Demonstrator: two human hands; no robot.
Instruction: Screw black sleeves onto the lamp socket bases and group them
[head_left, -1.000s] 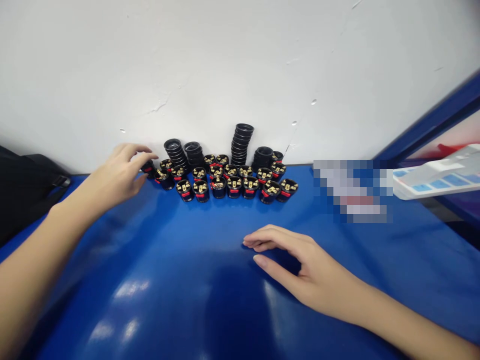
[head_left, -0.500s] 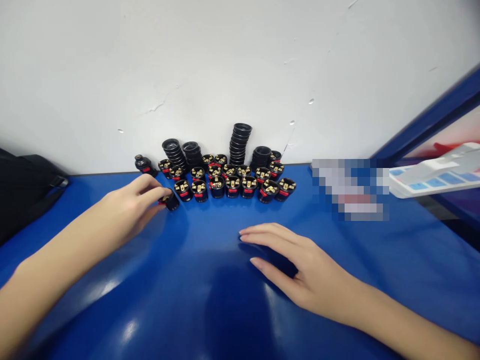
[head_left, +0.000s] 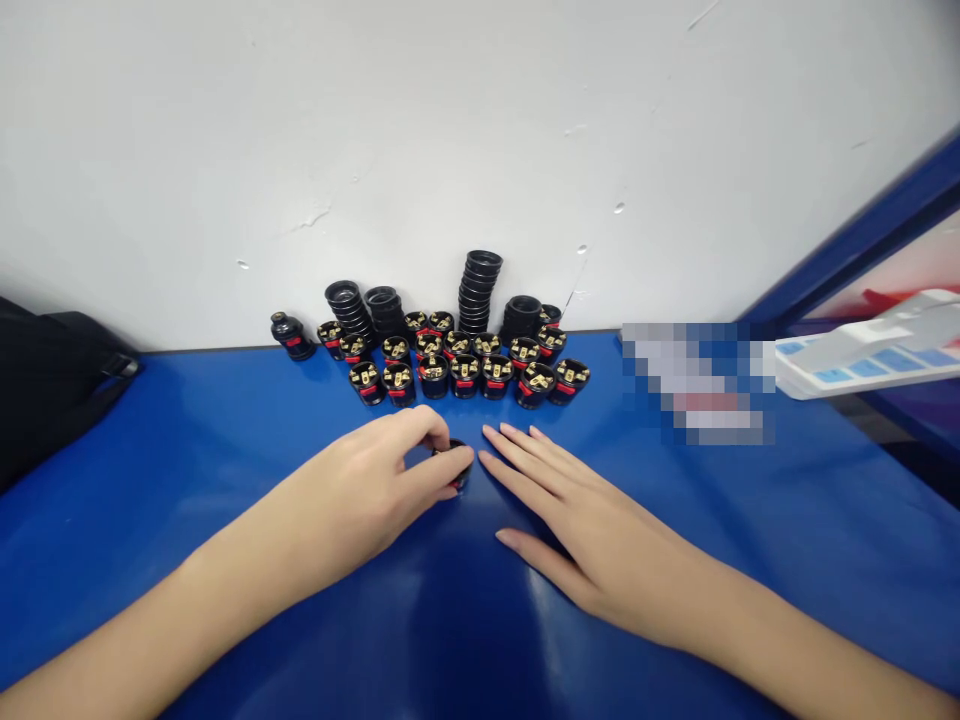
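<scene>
My left hand [head_left: 375,480] is closed around a black plug core [head_left: 460,462], holding it over the middle of the blue table; fingers cover most of it. Just to its right, my right hand [head_left: 592,540] lies palm down, with fingers stretched out and thumb apart, holding nothing. Beyond both hands stand several black plug cores [head_left: 465,378] with brass terminals on top and red clips on their sides. Behind these rise stacks of black rings, including a tall leaning stack [head_left: 480,292]. A black plug with a narrow neck [head_left: 291,336] stands at the far left of the group.
A white wall [head_left: 450,130] closes off the back of the blue table [head_left: 225,430]. At the left edge is a black bag [head_left: 60,380]. To the right lie a pixelated item [head_left: 694,385] and a white object with blue panels [head_left: 877,360].
My left hand has carried the plug core from the left end of the front row to the table's middle. My right hand has stayed nearby, its fingers now flatter and more spread.
</scene>
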